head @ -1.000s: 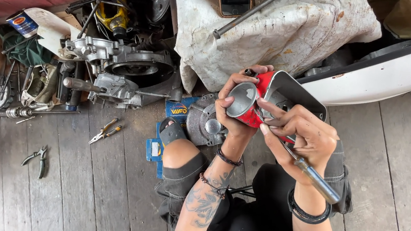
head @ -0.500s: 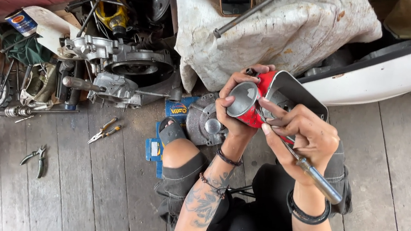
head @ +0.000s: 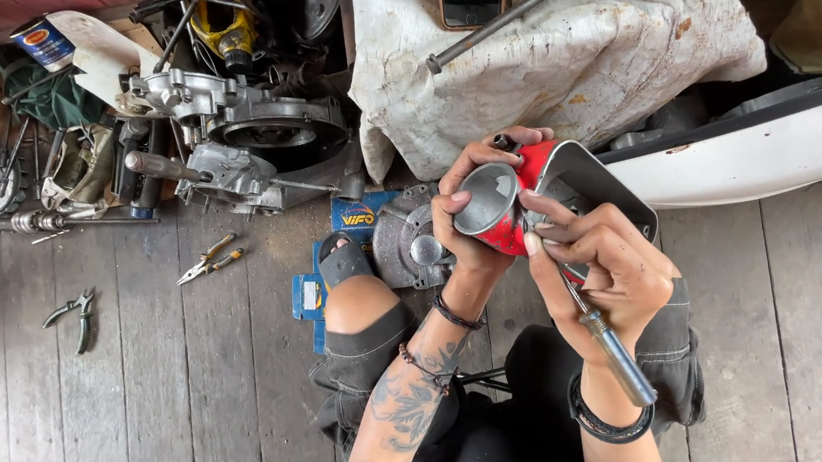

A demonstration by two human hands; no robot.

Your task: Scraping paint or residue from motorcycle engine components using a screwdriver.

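The wooden plank floor [head: 215,393] carries everything in view. A white body panel [head: 791,147] runs along the floor's top right edge. Next to it, at the top centre, a stained white cloth [head: 568,65] is draped over a bulky shape, with a metal rod [head: 501,24] lying across it. An engine casing [head: 239,134] of bare grey metal sits toward the top left, among loose shafts and parts. A round grey cover [head: 400,245] lies on the floor near the centre, just beside the person's knee.

The red housing [head: 524,207], a painted shell with a round metal-rimmed opening and a dark grey inner face, is held above the floor at centre right, in front of the cloth. The left hand [head: 473,217] is wrapped closed around its round end, thumb across the rim. The right hand [head: 603,270] is closed on a screwdriver [head: 610,351]; the handle points down toward the wrist, and the shaft runs up into the housing, with the tip hidden.

Two pairs of pliers lie on the left part of the floor: orange-handled pliers [head: 208,257] below the casing, and dark pliers [head: 71,314] nearer the left edge.
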